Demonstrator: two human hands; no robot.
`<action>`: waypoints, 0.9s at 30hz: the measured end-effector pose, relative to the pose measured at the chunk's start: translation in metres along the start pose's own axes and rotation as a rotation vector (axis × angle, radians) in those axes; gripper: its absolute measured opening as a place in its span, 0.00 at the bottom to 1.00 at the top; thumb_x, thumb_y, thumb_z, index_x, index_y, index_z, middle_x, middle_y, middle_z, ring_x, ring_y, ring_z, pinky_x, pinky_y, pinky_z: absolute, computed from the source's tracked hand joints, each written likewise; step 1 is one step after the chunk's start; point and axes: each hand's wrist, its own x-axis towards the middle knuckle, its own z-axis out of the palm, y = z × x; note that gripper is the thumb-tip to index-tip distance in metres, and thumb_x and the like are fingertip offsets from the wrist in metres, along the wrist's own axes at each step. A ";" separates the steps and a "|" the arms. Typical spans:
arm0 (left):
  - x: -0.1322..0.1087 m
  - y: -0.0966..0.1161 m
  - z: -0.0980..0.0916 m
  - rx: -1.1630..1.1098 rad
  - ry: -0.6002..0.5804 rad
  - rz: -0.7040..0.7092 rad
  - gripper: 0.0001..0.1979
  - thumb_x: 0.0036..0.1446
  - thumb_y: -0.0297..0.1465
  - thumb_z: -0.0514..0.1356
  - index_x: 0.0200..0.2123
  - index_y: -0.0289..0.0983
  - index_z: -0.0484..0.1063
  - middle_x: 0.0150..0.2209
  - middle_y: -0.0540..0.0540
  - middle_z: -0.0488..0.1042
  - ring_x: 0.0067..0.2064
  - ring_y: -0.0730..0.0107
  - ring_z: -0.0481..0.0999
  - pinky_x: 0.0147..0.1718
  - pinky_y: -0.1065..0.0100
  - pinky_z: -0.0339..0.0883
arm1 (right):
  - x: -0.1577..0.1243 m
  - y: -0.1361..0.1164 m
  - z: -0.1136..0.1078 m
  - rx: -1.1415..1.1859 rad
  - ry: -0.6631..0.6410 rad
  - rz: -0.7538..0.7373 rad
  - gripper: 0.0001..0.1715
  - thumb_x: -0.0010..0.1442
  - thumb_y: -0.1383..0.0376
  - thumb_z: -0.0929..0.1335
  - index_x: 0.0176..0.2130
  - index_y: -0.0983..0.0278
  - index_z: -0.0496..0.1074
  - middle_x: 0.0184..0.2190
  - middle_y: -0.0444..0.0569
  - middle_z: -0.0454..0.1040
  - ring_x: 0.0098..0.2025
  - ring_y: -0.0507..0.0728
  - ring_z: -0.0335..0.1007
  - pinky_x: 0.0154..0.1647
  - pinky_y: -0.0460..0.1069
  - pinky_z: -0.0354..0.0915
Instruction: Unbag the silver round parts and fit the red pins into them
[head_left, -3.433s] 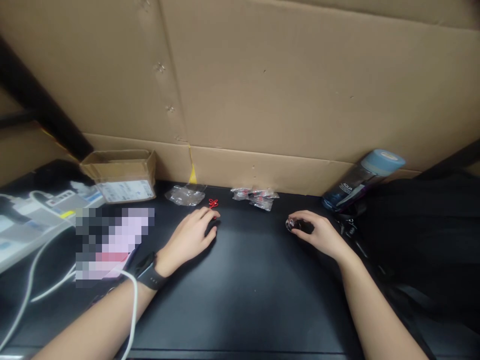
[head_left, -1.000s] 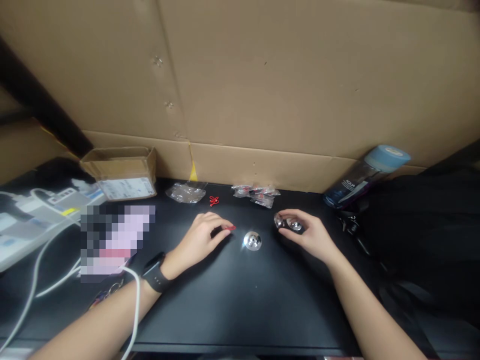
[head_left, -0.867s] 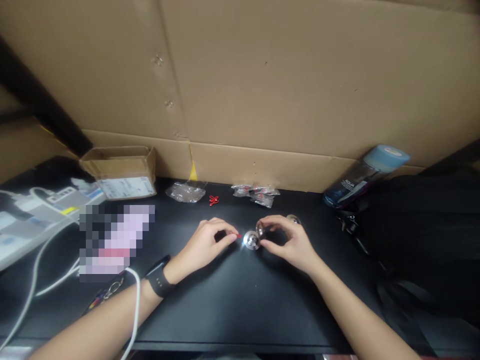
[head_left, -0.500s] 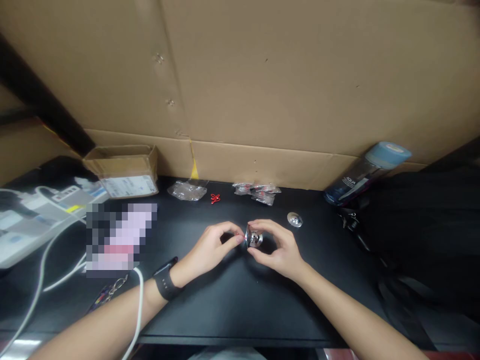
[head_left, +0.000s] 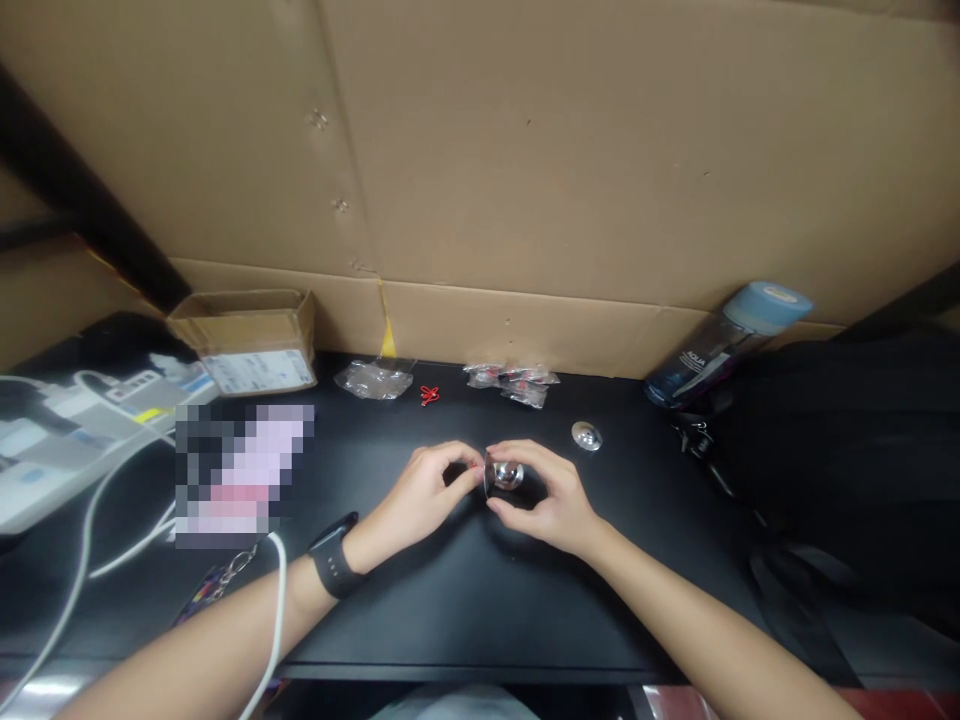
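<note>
Both my hands meet at the middle of the black table (head_left: 465, 600). My right hand (head_left: 544, 495) curls around a small shiny metal dome piece (head_left: 507, 475), tilted on edge. My left hand (head_left: 427, 490), with a black watch on its wrist, pinches a tiny red part against the left side of that piece; the red part is almost hidden by the fingertips. A second shiny metal dome (head_left: 586, 436) lies flat on the table to the right, apart from both hands.
Along the cardboard wall lie a clear plastic bag (head_left: 373, 379), a small red clip (head_left: 428, 396) and several little bags with red parts (head_left: 514, 384). A cardboard box (head_left: 247, 340) and white cables sit left. A blue-capped bottle (head_left: 724, 345) and black fabric lie right.
My right hand set one metal dome down at the right, moved left and took up the dome at the centre. My left hand brought the red part against it.
</note>
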 end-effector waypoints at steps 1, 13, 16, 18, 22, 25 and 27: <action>0.000 0.000 0.001 -0.013 -0.002 -0.010 0.09 0.68 0.36 0.60 0.40 0.40 0.79 0.41 0.47 0.82 0.43 0.64 0.80 0.46 0.66 0.70 | 0.000 0.000 0.000 -0.001 0.002 -0.002 0.28 0.56 0.67 0.77 0.55 0.57 0.72 0.51 0.54 0.80 0.52 0.62 0.78 0.55 0.58 0.75; 0.000 -0.008 0.009 -0.173 -0.007 -0.071 0.10 0.66 0.37 0.61 0.39 0.38 0.79 0.39 0.46 0.82 0.42 0.64 0.80 0.46 0.66 0.71 | 0.000 0.004 0.004 -0.014 0.006 0.000 0.28 0.57 0.66 0.76 0.55 0.57 0.72 0.50 0.54 0.79 0.52 0.63 0.78 0.53 0.58 0.75; 0.000 -0.009 0.010 -0.187 -0.012 -0.077 0.10 0.66 0.37 0.61 0.38 0.38 0.79 0.39 0.46 0.82 0.42 0.64 0.79 0.46 0.66 0.71 | -0.001 0.005 0.004 -0.013 0.000 0.009 0.28 0.56 0.66 0.77 0.56 0.57 0.72 0.50 0.54 0.79 0.53 0.63 0.77 0.54 0.58 0.75; 0.000 -0.009 0.010 -0.190 -0.008 -0.079 0.09 0.66 0.36 0.61 0.38 0.37 0.79 0.39 0.46 0.82 0.42 0.64 0.79 0.46 0.66 0.71 | -0.001 0.005 0.004 -0.013 -0.001 0.016 0.28 0.56 0.66 0.77 0.55 0.57 0.72 0.50 0.54 0.79 0.53 0.62 0.77 0.55 0.58 0.75; 0.000 -0.009 0.011 -0.193 0.003 -0.072 0.09 0.66 0.36 0.61 0.38 0.38 0.78 0.38 0.47 0.81 0.42 0.64 0.79 0.46 0.66 0.71 | -0.001 0.003 0.007 0.002 -0.013 0.011 0.27 0.56 0.66 0.77 0.54 0.57 0.73 0.50 0.53 0.80 0.52 0.62 0.78 0.54 0.57 0.75; 0.001 -0.008 0.009 -0.168 0.020 -0.060 0.08 0.66 0.35 0.61 0.38 0.38 0.78 0.38 0.47 0.81 0.42 0.64 0.79 0.46 0.66 0.71 | -0.002 0.001 0.010 0.002 -0.003 0.002 0.26 0.55 0.69 0.75 0.53 0.58 0.73 0.51 0.54 0.80 0.52 0.62 0.78 0.52 0.56 0.76; 0.002 -0.007 0.008 -0.166 0.027 -0.051 0.08 0.66 0.34 0.61 0.38 0.38 0.79 0.39 0.47 0.81 0.42 0.64 0.79 0.46 0.66 0.71 | -0.003 0.001 0.011 -0.002 0.007 0.012 0.26 0.55 0.70 0.75 0.53 0.58 0.73 0.51 0.54 0.80 0.52 0.62 0.79 0.53 0.55 0.76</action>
